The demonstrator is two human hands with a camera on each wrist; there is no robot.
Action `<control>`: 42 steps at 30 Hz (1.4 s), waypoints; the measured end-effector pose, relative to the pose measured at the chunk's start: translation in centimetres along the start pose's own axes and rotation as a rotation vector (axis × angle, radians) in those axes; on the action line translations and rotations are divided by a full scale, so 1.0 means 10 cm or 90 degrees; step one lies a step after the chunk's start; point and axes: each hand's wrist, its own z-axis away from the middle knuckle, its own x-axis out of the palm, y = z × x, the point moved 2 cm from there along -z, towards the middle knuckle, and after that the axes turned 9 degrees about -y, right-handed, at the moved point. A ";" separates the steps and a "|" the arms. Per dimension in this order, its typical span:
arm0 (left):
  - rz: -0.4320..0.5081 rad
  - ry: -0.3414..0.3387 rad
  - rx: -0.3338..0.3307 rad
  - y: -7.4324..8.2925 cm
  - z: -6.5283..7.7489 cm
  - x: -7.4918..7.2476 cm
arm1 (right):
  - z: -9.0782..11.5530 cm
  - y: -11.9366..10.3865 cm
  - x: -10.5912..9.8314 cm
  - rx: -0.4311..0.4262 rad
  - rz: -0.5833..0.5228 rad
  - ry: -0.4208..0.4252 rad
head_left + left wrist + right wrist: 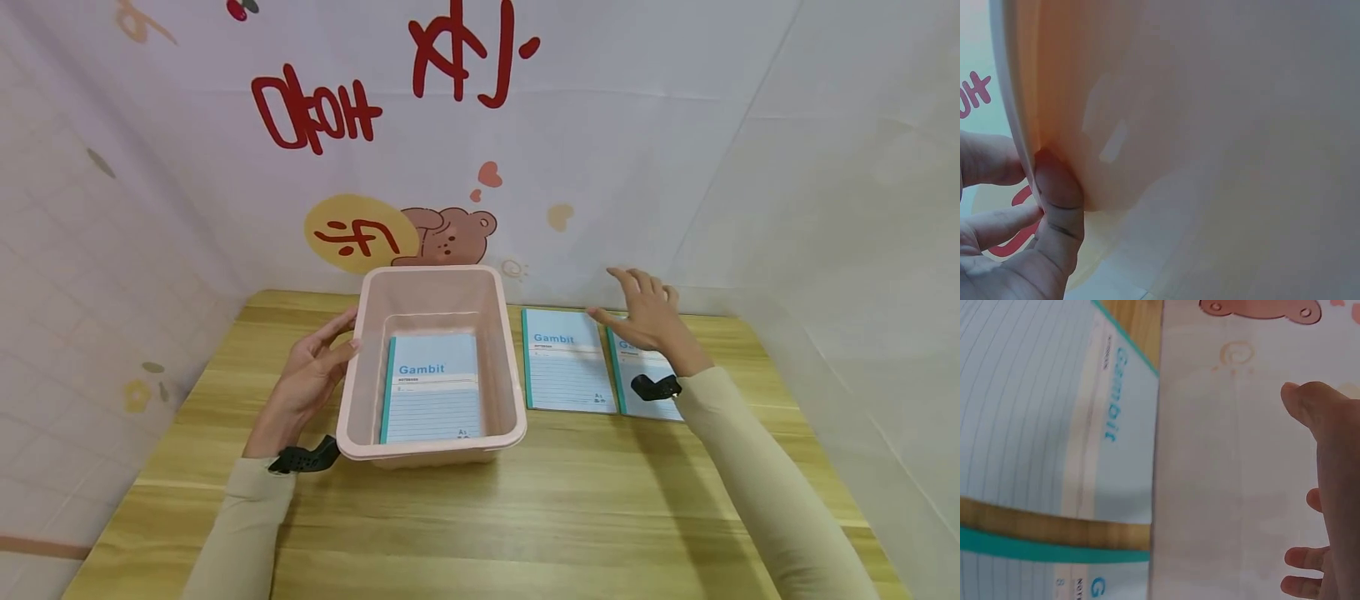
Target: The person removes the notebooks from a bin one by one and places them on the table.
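A pale pink plastic bin (431, 454) stands on the table, with a light-blue Gambit notebook (435, 396) lying inside it. My left hand (311, 367) holds the bin's left side at the rim; in the left wrist view, fingers (1060, 181) bend against the bin wall (1210, 125). To the right of the bin lie two more such notebooks side by side, a nearer notebook (568, 367) and a far-right notebook (648, 396). Above the far-right notebook hovers my right hand (648, 317), fingers spread and holding nothing. It partly covers that notebook's top.
Behind the wood-grain table (570, 517) hangs a white cloth backdrop (637, 167) with red lettering and a bear print. More pale cloth closes off the left and right sides. A black strap device (656, 387) sits on the right wrist, another on the left.
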 end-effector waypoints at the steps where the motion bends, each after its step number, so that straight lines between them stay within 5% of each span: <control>1: 0.005 0.000 0.002 0.00 0.00 0.00 | 0.00 -0.03 -0.02 -0.004 0.001 0.003; 42: 0.001 -0.006 -0.004 0.02 0.02 0.01 | -0.28 -1.55 -0.55 -0.126 0.006 0.030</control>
